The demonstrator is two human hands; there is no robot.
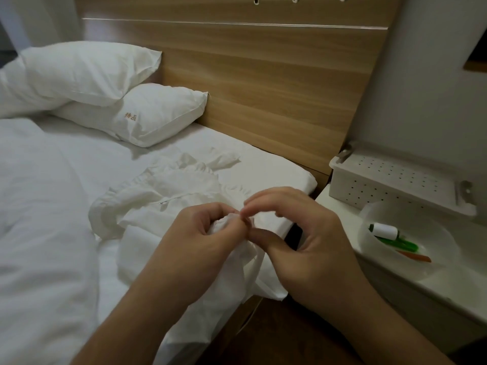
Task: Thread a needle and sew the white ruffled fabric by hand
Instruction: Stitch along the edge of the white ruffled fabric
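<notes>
**Hands at the mattress edge**

White ruffled fabric [168,196] lies at the bed's [47,206] right edge. Left hand [203,238] clutches a bunched fold; right hand [297,233] pinches beside it, needle not discernible. Nightstand [421,293] close right holds a bowl [437,248] with thread spool [385,229].

White bed [39,206] w/ two pillows [147,114], wood headboard [263,83], white nightstand [434,293] beside, dim light.

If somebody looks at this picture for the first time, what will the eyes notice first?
Two hands meet at the centre: the left hand grips a bunch of the white ruffled fabric, and the right hand pinches at it. To the right, a clear bowl holds a white thread spool.
</notes>
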